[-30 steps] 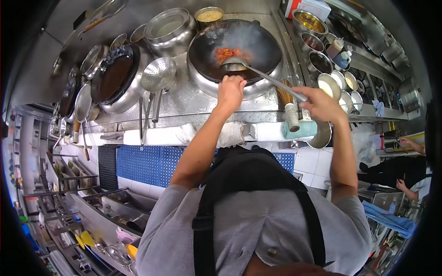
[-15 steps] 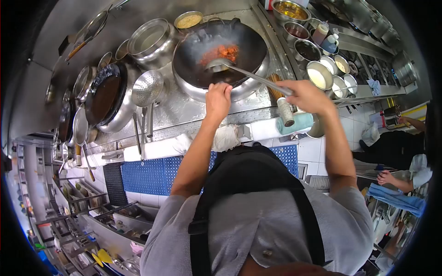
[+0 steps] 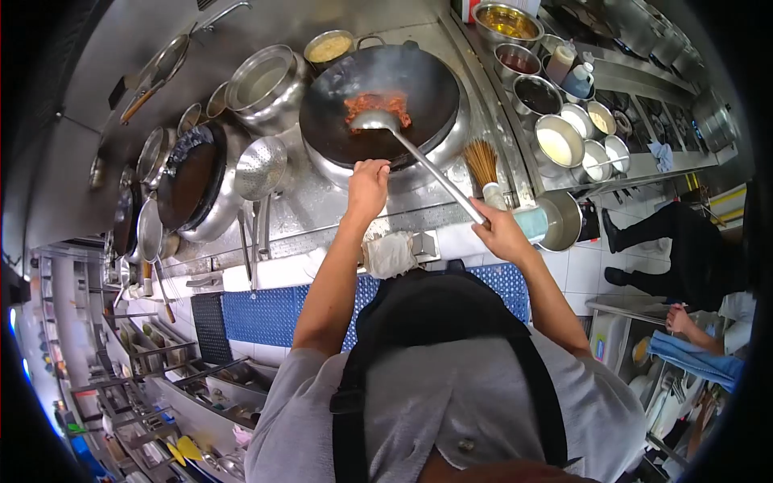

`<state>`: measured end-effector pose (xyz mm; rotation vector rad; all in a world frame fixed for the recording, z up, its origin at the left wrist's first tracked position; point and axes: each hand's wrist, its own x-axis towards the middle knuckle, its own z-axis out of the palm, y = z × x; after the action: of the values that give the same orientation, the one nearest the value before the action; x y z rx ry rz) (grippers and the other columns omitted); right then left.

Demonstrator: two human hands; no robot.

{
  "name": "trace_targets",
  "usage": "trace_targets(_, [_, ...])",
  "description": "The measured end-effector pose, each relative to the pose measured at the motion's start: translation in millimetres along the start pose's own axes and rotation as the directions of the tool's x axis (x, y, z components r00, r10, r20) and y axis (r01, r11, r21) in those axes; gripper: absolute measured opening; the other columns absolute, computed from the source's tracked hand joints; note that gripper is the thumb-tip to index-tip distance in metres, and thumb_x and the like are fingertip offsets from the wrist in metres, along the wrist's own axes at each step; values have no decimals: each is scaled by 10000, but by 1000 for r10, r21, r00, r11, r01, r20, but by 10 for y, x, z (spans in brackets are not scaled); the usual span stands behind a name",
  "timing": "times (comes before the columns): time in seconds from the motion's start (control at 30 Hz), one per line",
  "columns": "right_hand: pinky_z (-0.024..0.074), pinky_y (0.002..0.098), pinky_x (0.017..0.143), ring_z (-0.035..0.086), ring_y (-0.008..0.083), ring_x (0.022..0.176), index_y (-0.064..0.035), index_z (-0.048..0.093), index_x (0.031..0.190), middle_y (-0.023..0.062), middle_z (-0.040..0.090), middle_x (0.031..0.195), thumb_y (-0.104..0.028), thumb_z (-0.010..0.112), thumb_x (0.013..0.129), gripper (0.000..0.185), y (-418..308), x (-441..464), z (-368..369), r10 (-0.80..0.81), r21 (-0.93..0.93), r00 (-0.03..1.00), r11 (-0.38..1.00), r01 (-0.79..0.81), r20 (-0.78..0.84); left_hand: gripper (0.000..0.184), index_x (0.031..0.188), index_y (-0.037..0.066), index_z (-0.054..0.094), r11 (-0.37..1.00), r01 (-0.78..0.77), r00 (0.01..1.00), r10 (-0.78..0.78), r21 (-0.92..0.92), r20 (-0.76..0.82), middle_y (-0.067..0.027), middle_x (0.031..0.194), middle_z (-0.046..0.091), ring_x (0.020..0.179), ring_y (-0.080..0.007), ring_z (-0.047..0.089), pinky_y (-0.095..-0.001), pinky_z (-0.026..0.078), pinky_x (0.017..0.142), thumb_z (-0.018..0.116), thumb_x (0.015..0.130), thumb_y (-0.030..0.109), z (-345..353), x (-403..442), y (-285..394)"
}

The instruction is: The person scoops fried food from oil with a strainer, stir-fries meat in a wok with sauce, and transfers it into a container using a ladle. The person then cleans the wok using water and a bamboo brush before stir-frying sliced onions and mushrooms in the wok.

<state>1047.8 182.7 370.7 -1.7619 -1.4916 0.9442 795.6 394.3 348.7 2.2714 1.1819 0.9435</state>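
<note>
A dark wok (image 3: 427, 88) sits on the round metal burner ring, with reddish-orange pieces of food (image 3: 385, 103) in its middle. My left hand (image 3: 368, 189) is closed on the wok's near rim; its fingertips are partly hidden. In my right hand (image 3: 503, 235) is the end of a long metal ladle (image 3: 431, 167). The ladle's bowl rests in the wok, against the near side of the food. A bamboo wok brush (image 3: 482, 163) stands bristles up, just beyond my right hand.
Left of the wok are a perforated skimmer (image 3: 262, 167), a metal pot (image 3: 266, 80) and a second dark wok (image 3: 189, 181). Bowls of sauces and a white-filled container (image 3: 559, 141) line the right side. A co-worker's dark-trousered legs (image 3: 672, 241) show at far right.
My right hand has moved down and left with the ladle, whose handle is now steeper. The wok has shifted slightly left, and less steam shows. The co-worker's legs have come further into view.
</note>
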Motion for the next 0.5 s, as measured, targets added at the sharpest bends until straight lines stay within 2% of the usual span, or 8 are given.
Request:
trace_targets(0.1, [525, 410, 838, 697, 355, 891, -78, 494, 1488, 244, 703, 994, -102, 664, 913, 601, -24, -34, -261, -247, -160, 968, 955, 249, 30, 247, 1006, 7, 731, 995, -56, 998, 57, 81, -14, -167, 1006, 724, 961, -348, 640, -418, 512, 869, 616, 997, 226, 95, 35, -276])
trace_targets(0.13, [506, 463, 944, 657, 435, 1078, -85, 462, 1502, 277, 666, 1210, -111, 654, 913, 621, -524, -59, -549, 56, -175, 977, 984, -20, 204, 261, 1013, 7, 734, 993, -95, 995, 95, 77, 0, -169, 1027, 730, 982, -351, 649, -420, 514, 887, 606, 1007, 235, 169, 24, -306])
trace_targets(0.17, [508, 490, 917, 658, 416, 1058, -92, 443, 1513, 269, 674, 1165, -103, 654, 907, 642, -402, 17, -521, -104, -217, 981, 966, 138, 162, 230, 975, 10, 730, 999, -29, 1000, 30, -35, 10, -180, 998, 724, 996, -373, 642, -467, 490, 916, 615, 986, 209, 204, 5, -292])
trace_targets(0.2, [507, 520, 883, 661, 419, 1015, -99, 462, 1500, 258, 684, 1085, -94, 647, 903, 626, -497, 81, -601, -136, -259, 975, 949, 179, 177, 226, 970, 2, 733, 991, 88, 995, -82, -102, 63, -179, 976, 725, 983, -372, 652, -450, 493, 918, 622, 980, 198, 218, 28, -240])
trace_targets(0.27, [512, 536, 836, 669, 421, 976, -82, 507, 1456, 240, 694, 1022, -49, 586, 868, 594, -462, 372, -548, -63, -341, 979, 932, 127, 193, 199, 958, 0, 727, 997, 11, 1000, -13, 77, 22, -181, 961, 718, 923, -357, 645, -437, 495, 899, 627, 974, 172, 259, -7, -119])
trace_targets(0.33, [535, 526, 817, 689, 410, 952, -35, 560, 1379, 247, 703, 987, -50, 590, 838, 541, -420, 595, -453, -150, -381, 985, 908, 172, 87, 192, 946, -10, 689, 982, -69, 996, 77, 177, -41, -203, 949, 687, 888, -391, 612, -475, 473, 869, 594, 993, 150, 135, -191, 369])
trace_targets(0.4, [553, 520, 802, 702, 402, 937, -27, 598, 1337, 243, 708, 961, -35, 588, 834, 504, -595, 551, -622, -187, -366, 981, 911, 193, 50, 194, 952, -23, 680, 996, -6, 997, 13, 91, -74, -218, 927, 671, 867, -395, 603, -458, 477, 861, 618, 991, 156, -23, -556, 882])
trace_targets(0.5, [542, 527, 823, 692, 401, 973, -12, 667, 1191, 240, 709, 966, -23, 591, 838, 361, -674, 315, -1108, -218, -305, 970, 921, 241, 108, 172, 942, -28, 686, 986, 31, 994, -14, 166, -104, -175, 837, 641, 815, -285, 607, -389, 480, 747, 629, 995, 125, -190, -932, 1102])
